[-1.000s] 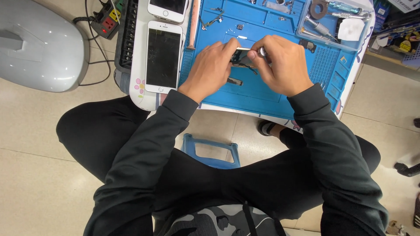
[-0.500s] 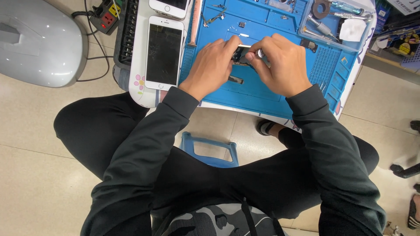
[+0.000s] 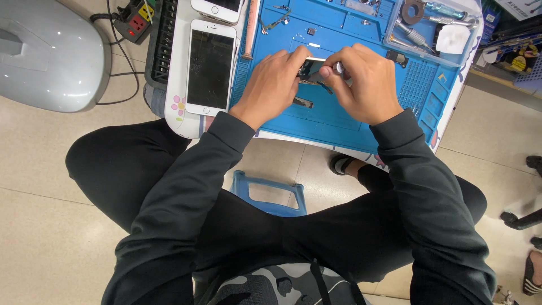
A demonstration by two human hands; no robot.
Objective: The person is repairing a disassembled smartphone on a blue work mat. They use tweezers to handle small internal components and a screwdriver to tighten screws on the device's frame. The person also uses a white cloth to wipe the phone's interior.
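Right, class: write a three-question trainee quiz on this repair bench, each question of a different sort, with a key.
1. True or false: both hands meet on the small dark component above the blue silicone work mat.
2. Which lies left of the mat? A) a white smartphone with a cracked dark screen B) a red mug C) a laptop
3. Fill in: under the table stands a small blue plastic ____.

Key
1. True: left hand and right hand pinch the small dark component over the blue silicone work mat.
2. A, the white smartphone.
3. Stool: the blue plastic stool.
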